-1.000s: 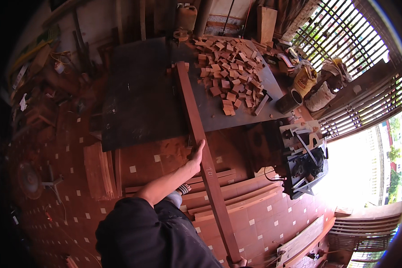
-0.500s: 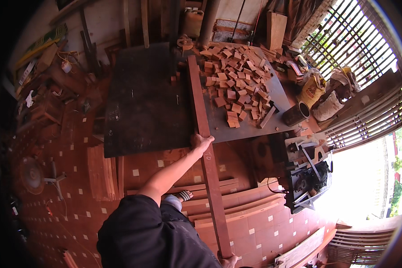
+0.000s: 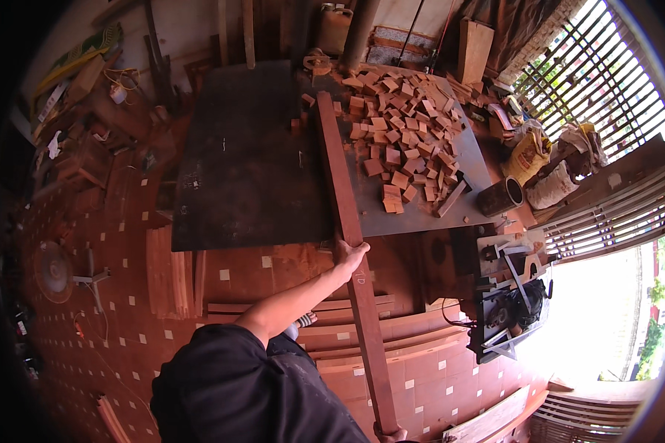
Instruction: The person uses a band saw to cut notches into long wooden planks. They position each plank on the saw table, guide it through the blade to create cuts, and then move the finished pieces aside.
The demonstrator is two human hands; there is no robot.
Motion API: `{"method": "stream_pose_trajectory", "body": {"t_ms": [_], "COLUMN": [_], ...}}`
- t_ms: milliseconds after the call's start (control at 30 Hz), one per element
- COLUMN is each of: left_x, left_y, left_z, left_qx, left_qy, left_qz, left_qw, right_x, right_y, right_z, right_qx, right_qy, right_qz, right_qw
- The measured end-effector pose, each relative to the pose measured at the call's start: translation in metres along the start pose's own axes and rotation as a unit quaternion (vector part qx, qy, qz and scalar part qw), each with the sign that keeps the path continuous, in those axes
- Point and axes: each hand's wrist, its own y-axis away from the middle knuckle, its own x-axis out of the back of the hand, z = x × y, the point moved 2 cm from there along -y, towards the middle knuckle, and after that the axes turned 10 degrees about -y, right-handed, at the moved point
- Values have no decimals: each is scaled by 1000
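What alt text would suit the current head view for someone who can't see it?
A person's left hand grips a long reddish wooden beam near its middle, the right hand its near end. The beam's far part extends over a dark tabletop beside heaped small wood blocks.

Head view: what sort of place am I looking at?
Probably a woodworking shop: small wooden blocks lie heaped on a table, long boards lie nearby, and a long wooden beam reaches over the table.
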Motion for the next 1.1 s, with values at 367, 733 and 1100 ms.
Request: {"method": "stream_pose_trajectory", "body": {"t_ms": [367, 733, 1100], "left_x": [-24, -38, -27], "left_y": [-17, -43, -164], "left_z": [16, 42, 62], "left_qx": [95, 123, 22], "left_qy": [-171, -150, -177], "left_qz": [7, 21, -16], "left_qw": [981, 981, 984], "right_x": [-17, -46, -87], "right_y": [-24, -51, -85], "right_z": [-71, -111, 28], "right_qx": [29, 17, -153], "right_qy": [22, 19, -82], "right_qz": [1, -2, -62], "right_qw": [999, 1000, 983]}}
